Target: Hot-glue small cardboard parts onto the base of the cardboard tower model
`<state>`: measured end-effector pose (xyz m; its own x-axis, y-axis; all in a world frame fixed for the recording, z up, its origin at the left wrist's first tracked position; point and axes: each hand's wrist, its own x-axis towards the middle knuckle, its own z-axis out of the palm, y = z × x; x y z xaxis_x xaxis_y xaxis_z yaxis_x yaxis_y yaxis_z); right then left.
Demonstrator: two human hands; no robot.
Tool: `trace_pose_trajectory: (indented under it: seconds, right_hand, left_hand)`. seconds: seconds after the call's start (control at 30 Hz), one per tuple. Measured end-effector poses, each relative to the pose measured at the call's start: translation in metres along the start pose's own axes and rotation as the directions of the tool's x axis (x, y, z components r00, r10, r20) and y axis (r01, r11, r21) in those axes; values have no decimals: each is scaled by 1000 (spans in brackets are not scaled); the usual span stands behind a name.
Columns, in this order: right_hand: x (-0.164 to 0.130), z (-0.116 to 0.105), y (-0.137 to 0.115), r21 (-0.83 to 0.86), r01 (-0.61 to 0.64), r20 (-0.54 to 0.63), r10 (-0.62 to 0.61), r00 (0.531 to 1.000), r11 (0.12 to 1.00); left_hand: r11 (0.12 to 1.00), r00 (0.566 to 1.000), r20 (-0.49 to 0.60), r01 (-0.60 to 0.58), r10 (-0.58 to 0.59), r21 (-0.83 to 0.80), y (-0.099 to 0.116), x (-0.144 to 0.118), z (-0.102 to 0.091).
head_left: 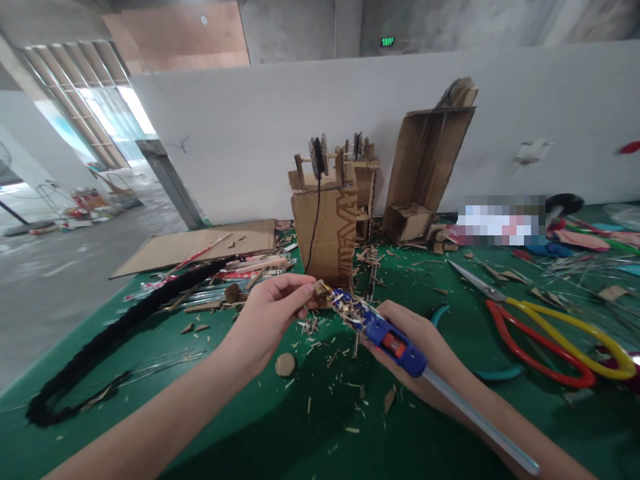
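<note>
My right hand (407, 327) is wrapped round a blue hot glue gun (373, 327), which has scraps stuck over its front and a long glue stick (480, 420) poking from its back. The gun's nozzle meets a small cardboard piece (320, 289) pinched in the fingertips of my left hand (273, 310). Just beyond stands a cardboard tower (327, 227) with a spool (319, 157) on top and a black cord (316, 220) hanging from it. A round cardboard disc (285, 365) lies on the green table below my left hand.
Large scissors (505, 300) with red and yellow handles lie at the right, near teal-handled pliers (497, 373). A tall cardboard frame (427, 167) leans against the white wall (225, 133). A fuzzy black strip (115, 333), sticks and a cardboard sheet (200, 247) lie left; scraps litter the table.
</note>
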<state>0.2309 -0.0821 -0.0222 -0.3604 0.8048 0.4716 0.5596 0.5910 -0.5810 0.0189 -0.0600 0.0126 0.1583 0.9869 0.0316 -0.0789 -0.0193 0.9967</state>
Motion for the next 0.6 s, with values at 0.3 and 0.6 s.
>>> trace_pose_trajectory:
  seconds: [0.3,0.6]
  right_hand:
    - [1,-1,-6,-27,-6,-34,5,999,1000]
    - [0,1,-1,-41,4,-15,-4,1000,999]
  left_hand:
    - [1000,1000,13,-9,9,14,2,0,1]
    - [999,1000,-16,-2,2,33,2,-1,2]
